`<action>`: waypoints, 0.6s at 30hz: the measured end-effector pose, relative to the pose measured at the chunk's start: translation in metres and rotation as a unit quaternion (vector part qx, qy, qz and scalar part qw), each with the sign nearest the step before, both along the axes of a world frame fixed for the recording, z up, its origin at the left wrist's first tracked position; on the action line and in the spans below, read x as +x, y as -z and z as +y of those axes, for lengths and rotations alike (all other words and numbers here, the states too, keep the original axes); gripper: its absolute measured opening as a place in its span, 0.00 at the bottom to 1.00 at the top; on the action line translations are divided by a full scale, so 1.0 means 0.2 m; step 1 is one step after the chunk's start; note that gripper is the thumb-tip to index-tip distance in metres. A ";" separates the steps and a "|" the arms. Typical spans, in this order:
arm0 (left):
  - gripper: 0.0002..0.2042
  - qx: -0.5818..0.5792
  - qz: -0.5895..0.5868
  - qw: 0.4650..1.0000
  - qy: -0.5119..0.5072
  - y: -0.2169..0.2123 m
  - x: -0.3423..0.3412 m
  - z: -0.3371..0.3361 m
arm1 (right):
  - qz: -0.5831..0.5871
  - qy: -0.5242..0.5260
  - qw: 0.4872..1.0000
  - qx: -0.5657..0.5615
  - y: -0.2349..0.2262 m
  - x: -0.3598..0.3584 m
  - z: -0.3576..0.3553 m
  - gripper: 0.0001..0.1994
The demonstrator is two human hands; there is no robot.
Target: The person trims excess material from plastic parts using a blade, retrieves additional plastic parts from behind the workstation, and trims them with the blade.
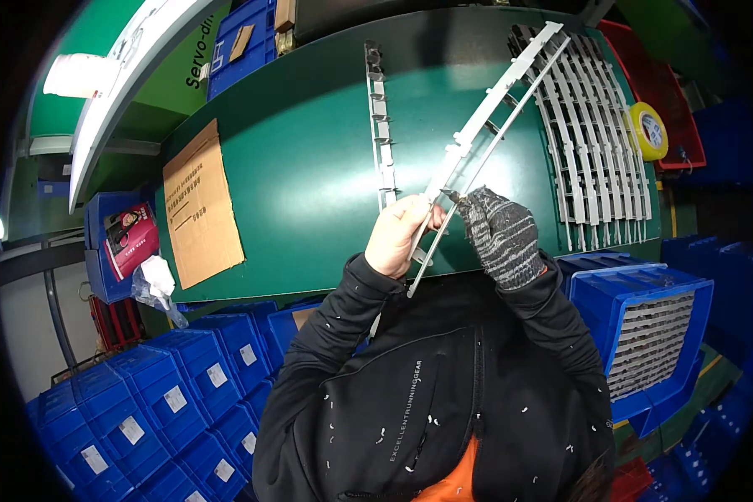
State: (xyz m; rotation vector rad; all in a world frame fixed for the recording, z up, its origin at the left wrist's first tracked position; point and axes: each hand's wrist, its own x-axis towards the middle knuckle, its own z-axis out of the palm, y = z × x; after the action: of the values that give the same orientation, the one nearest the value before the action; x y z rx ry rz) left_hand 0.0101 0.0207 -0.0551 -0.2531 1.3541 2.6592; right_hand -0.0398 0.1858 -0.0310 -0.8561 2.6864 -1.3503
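Observation:
My bare left hand (pixel 396 236) is closed around the near end of a long pale metal strip with side tabs (pixel 477 120). The strip slants up and away to the right over the green table, with a thin rail running alongside it. My right hand (pixel 508 240), in a dark grey knitted glove, is closed beside the strip, just right of my left fingers. From its fingertips a small dark pointed piece (pixel 452 194) juts toward the strip; its kind is not clear. Another tabbed metal strip (pixel 380 117) lies on the table beyond my left hand.
Rows of similar strips (pixel 590 138) lie at the table's right, beside a yellow tape roll (pixel 647 131) and a red bin (pixel 686 138). A cardboard sheet (pixel 213 238) lies at left. Blue crates (pixel 176 402) stand front left; a blue crate holding strips (pixel 615 289) stands front right.

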 end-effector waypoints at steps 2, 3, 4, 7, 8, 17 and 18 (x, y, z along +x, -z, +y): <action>0.12 -0.031 0.005 0.999 -0.013 0.00 0.00 0.00 | 0.035 0.014 0.999 0.029 0.00 0.01 -0.01 0.07; 0.12 -0.030 0.004 0.999 -0.014 0.00 0.00 0.01 | 0.046 0.016 0.998 0.034 0.00 0.01 -0.01 0.07; 0.12 -0.034 0.011 0.999 -0.017 0.00 0.00 0.01 | 0.059 0.017 0.997 0.037 0.00 0.02 -0.01 0.07; 0.12 -0.039 0.005 0.999 -0.021 -0.01 0.00 0.01 | 0.116 0.029 0.992 0.047 0.02 0.03 -0.02 0.07; 0.12 -0.043 -0.006 0.999 -0.025 -0.02 0.00 0.02 | 0.135 0.030 0.989 0.046 0.03 0.04 -0.02 0.07; 0.08 -0.549 0.133 0.816 -0.122 0.07 0.00 0.00 | -0.425 -0.208 0.829 -0.297 -0.03 0.05 0.01 0.21; 0.09 -0.582 0.110 0.794 -0.136 0.12 0.00 0.00 | -0.435 -0.220 0.830 -0.271 -0.06 0.03 0.03 0.22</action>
State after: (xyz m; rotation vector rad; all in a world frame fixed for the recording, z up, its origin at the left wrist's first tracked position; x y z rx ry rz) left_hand 0.0094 0.0199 -0.0785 -0.2572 3.0548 1.6160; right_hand -0.0342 0.1918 -0.0191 -0.5829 1.3473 -1.7937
